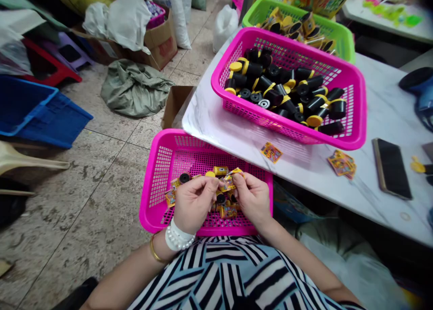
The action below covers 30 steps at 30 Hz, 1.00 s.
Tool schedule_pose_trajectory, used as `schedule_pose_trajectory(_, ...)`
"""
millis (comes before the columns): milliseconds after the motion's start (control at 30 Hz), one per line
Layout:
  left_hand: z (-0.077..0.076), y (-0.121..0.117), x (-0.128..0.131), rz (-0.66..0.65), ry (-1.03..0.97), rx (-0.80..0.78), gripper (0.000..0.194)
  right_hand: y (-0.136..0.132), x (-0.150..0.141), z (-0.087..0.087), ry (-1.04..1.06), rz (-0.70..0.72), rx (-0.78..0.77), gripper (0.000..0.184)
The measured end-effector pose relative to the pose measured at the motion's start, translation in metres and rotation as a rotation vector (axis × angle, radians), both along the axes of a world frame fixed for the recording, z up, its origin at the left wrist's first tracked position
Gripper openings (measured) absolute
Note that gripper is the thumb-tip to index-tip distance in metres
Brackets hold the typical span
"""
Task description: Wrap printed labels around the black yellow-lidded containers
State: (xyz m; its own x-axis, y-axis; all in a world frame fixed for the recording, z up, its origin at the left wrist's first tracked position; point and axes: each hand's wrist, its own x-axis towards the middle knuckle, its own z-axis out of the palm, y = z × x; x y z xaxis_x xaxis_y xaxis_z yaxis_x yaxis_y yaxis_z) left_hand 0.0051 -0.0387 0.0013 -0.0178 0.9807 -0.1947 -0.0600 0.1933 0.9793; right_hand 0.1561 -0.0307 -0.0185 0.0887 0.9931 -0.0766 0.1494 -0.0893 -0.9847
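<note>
Over a pink basket (pixel 147 183) in my lap, both hands are closed in a pinch. My right hand (pixel 253 197) grips a small yellow printed label (pixel 228 180) between thumb and fingers. The fingertips of my left hand (pixel 196 201) pinch at the label's left edge; exactly how much they hold is partly hidden. Beneath my hands, the basket contains several small cylinders wrapped in yellow labels, such as one labelled cylinder (pixel 228 211). A single label (pixel 271 152) lies on the table's near edge, and a stack of labels (pixel 341 164) lies farther right.
On the white marbled table (pixel 372 116), a larger pink basket (pixel 360 107) holds many black cylinders with yellow caps. Behind it is a green basket (pixel 350 43) of labelled pieces. A phone (pixel 391 168) lies at right. Blue crates (pixel 50 113) and a grey-green sack (pixel 133 89) occupy the floor left.
</note>
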Motion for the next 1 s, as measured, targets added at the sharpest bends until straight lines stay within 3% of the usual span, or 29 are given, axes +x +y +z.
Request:
schedule_pose_trajectory(367, -0.011, -0.006, 0.003, 0.093, -0.047, -0.074, 0.028, -0.005, -0.001, -0.004, -0.041, 0.033, 0.034, 0.045)
schedule_pose_trajectory(600, -0.010, 0.001, 0.005, 0.105, 0.011, -0.008, 0.018, -0.005, -0.001, -0.010, -0.210, 0.161, 0.177, 0.040)
schedule_pose_trajectory(767, -0.015, 0.007, -0.001, 0.113, 0.128, 0.107, 0.010, -0.002, 0.002, -0.008, -0.088, 0.158, 0.028, 0.021)
schedule_pose_trajectory(867, -0.016, 0.006, -0.005, 0.109, 0.121, 0.017, 0.012, 0.001, 0.003, -0.005, -0.022, 0.102, 0.000, 0.019)
schedule_pose_trajectory(1000, -0.018, 0.006, -0.008, 0.116, -0.091, -0.159, 0.024, 0.010, -0.002, -0.004, 0.169, 0.068, -0.114, 0.020)
